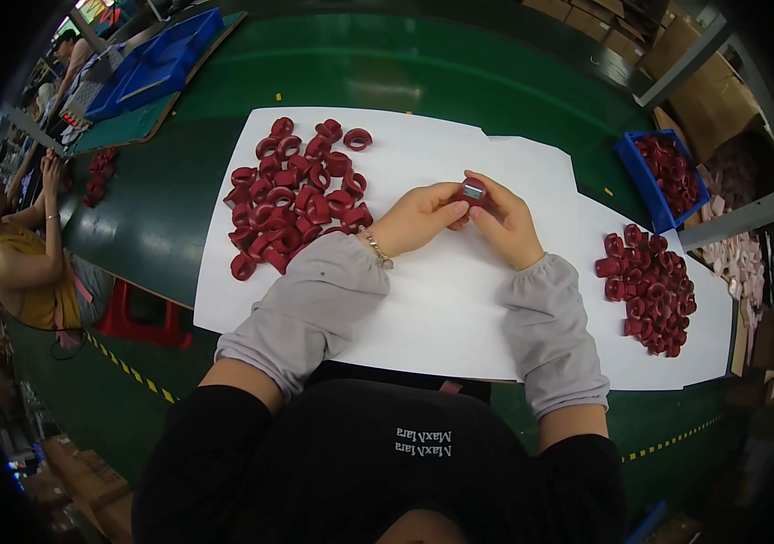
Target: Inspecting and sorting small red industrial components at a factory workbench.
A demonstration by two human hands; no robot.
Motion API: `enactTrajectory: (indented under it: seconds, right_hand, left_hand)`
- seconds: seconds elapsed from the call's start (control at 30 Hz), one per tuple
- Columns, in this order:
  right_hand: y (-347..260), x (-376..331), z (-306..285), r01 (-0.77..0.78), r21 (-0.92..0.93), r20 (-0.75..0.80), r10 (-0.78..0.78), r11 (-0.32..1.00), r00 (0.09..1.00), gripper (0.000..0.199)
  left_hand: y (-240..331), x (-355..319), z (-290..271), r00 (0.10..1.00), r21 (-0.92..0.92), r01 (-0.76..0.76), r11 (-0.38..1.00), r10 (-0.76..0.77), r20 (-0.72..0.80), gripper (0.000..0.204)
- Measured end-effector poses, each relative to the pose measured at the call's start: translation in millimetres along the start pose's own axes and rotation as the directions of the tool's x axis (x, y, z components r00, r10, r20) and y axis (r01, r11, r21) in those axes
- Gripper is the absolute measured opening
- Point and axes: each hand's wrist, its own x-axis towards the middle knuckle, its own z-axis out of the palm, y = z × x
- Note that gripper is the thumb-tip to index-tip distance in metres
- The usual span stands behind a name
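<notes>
Between the fingertips of both hands is a small dark red ring-shaped part (473, 191) with a pale, shiny rectangular face turned up. My left hand (418, 218) pinches it from the left, and my right hand (506, 225) closes on it from the right. The two hands meet above white paper sheeting (441, 308) spread on the table. To the left lies a loose heap of similar red rings (292, 195). Another red heap (648, 290) sits on the paper to the right. Fingers cover much of the held part.
At the right back stands a blue bin (645, 186) full of red parts. Beyond the green table (332, 63), a metal post (745, 213) and cardboard boxes (713, 100) stand at the right. A seated person (29, 263) works at the far left, near a red stool (142, 317) and blue trays (155, 72).
</notes>
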Motion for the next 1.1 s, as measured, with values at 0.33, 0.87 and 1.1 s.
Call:
enactTrajectory:
  seconds: [0.33, 0.87, 1.1]
  right_hand:
    - [0.7, -0.2, 3.8, 0.040, 0.009, -0.070, -0.039, 0.999, 0.997, 0.033]
    - [-3.3, 0.0, 5.0, 0.013, -0.024, -0.056, -0.015, 1.000, 0.998, 0.036]
    - [0.4, -1.4, 7.1, 0.033, -0.059, -0.058, -0.036, 0.998, 0.998, 0.035]
  left_hand:
    - [4.1, -0.9, 5.9, 0.998, -0.030, 0.039, 0.999, -0.040, -0.051, 0.023]
    - [3.0, -1.5, 3.0, 0.999, -0.039, 0.043, 0.998, -0.043, -0.011, 0.028]
    - [2.3, -3.3, 2.5, 0.999, -0.026, 0.034, 0.999, -0.034, -0.005, 0.028]
